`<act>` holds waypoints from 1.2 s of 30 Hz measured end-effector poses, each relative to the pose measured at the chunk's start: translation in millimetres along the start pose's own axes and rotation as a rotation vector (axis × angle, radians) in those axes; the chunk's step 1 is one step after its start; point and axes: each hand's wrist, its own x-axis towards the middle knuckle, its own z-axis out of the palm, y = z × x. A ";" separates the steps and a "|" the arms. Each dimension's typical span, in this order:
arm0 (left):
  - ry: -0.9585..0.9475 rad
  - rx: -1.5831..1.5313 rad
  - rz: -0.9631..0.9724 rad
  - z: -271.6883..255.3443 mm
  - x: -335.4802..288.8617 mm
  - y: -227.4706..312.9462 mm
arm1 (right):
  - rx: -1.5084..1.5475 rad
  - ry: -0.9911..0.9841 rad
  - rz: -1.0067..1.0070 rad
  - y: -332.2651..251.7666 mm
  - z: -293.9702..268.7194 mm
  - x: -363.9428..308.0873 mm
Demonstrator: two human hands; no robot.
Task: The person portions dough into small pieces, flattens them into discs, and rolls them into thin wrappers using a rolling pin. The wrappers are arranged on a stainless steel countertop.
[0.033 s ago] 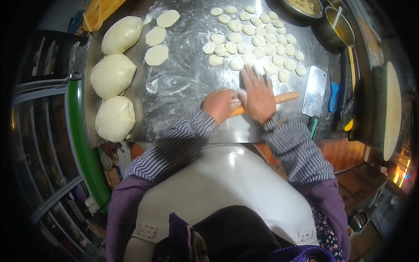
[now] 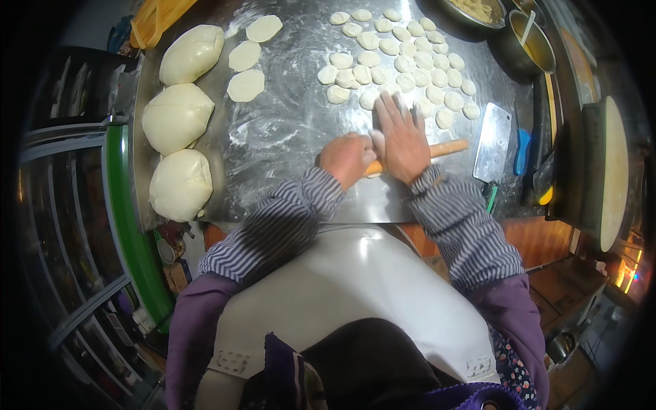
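My right hand (image 2: 405, 140) lies flat on a wooden rolling pin (image 2: 449, 147), fingers stretched out toward the far side. Close beside it on the left, my left hand (image 2: 345, 158) is closed, fingertips pinched near the pin. A small white edge of a piece of dough (image 2: 374, 175) shows under the pin by the left fingers; the hands hide most of it. Just past my right fingertips, several small flattened dough pieces (image 2: 405, 83) spread over the floured metal table (image 2: 273, 171).
Three large dough lumps (image 2: 179, 119) line the left edge, with three thin dough rounds (image 2: 244, 56) beside them. On the right lie a cleaver (image 2: 492, 142) and a blue-handled tool (image 2: 522, 152). A bowl of filling (image 2: 478, 10) and a metal pot (image 2: 533, 51) stand at far right.
My right hand and the rolling pin have shifted very slightly away from me. The left hand stays closed next to the pin, turned a little.
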 end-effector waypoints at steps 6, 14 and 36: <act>0.037 -0.013 0.047 -6.4 4.1 -10.1 | 0.072 -0.108 -0.022 -7.3 -13.5 -44.8; 0.007 0.136 0.030 -5.6 -1.1 -1.8 | -0.012 -0.033 0.009 -4.2 5.3 0.9; -0.033 -0.049 -0.149 -14.8 -26.6 -11.0 | 0.043 -0.206 -0.037 -20.3 -13.4 -63.2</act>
